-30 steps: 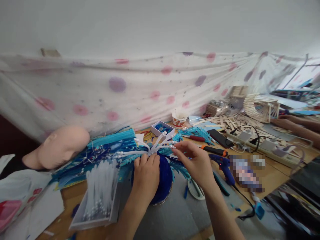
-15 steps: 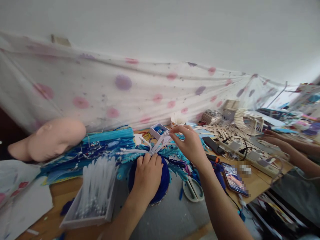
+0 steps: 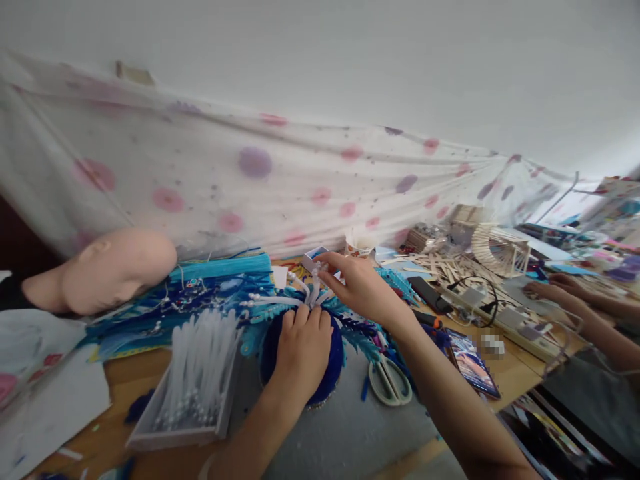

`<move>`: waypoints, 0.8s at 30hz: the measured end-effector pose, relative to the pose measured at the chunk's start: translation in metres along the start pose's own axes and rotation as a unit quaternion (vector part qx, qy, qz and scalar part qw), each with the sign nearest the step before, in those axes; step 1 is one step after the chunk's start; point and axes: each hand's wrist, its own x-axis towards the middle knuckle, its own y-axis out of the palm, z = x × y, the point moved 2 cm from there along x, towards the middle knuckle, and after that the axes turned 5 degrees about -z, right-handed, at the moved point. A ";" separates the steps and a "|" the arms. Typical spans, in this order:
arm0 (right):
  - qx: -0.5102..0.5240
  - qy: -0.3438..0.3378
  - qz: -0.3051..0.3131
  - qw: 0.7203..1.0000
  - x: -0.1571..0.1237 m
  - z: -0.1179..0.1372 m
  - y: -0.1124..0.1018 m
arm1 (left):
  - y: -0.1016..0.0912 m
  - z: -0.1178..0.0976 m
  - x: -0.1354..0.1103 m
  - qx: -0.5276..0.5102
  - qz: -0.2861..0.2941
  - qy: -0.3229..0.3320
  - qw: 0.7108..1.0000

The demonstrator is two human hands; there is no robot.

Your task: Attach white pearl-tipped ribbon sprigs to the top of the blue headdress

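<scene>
A round dark blue velvet headpiece (image 3: pixel 336 360) with a beaded rim lies on a grey mat (image 3: pixel 370 433). My left hand (image 3: pixel 303 347) is laid over its top, fingers curled to the far edge and holding it. From there several white bead-tipped stems (image 3: pixel 299 283) fan out, among turquoise and navy feather-like pieces (image 3: pixel 363 337). With thumb and fingertips, my right hand (image 3: pixel 357 283) pinches the beaded tips of the upright white stems (image 3: pixel 315 288). To the left, a white box (image 3: pixel 175 437) holds many more such stems.
Scissors (image 3: pixel 390 383) lie right of the headpiece, near a phone (image 3: pixel 473 363) and a power strip (image 3: pixel 500 327). At left are a mannequin head (image 3: pixel 117 270) and blue materials (image 3: pixel 215 287). Wooden sticks (image 3: pixel 440 257) cover the back right. Another person's hands (image 3: pixel 555 290) are at far right.
My right hand has moved left and slightly down, drawing the white stem tips closer above the headpiece. My left hand keeps its hold. The whole view has shifted slightly.
</scene>
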 end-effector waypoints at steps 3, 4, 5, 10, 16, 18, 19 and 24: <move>0.007 -0.017 0.031 0.999 0.010 0.004 0.006 | 0.000 0.000 0.000 -0.001 -0.001 0.000 1.000; 0.008 -0.024 0.039 0.999 0.013 0.006 0.008 | 0.000 0.000 0.000 -0.001 -0.002 0.000 1.000; 0.005 -0.031 0.048 0.998 0.016 0.008 0.009 | 0.000 0.000 0.000 0.000 -0.002 0.001 1.000; -0.023 -0.082 0.111 0.990 0.029 0.020 0.013 | 0.000 -0.001 -0.001 0.004 -0.005 0.001 1.000; -0.033 -0.122 0.162 0.979 0.042 0.030 0.026 | 0.002 -0.001 -0.002 0.006 -0.012 0.003 1.000; -0.038 -0.129 0.165 0.977 0.046 0.032 0.031 | 0.003 -0.001 -0.002 0.008 -0.014 0.004 1.000; -0.041 -0.130 0.164 0.977 0.049 0.034 0.032 | 0.003 -0.001 -0.002 0.010 -0.015 0.005 1.000; -0.074 -0.154 0.158 0.972 0.059 0.043 0.041 | 0.001 0.000 -0.002 0.017 -0.017 0.008 1.000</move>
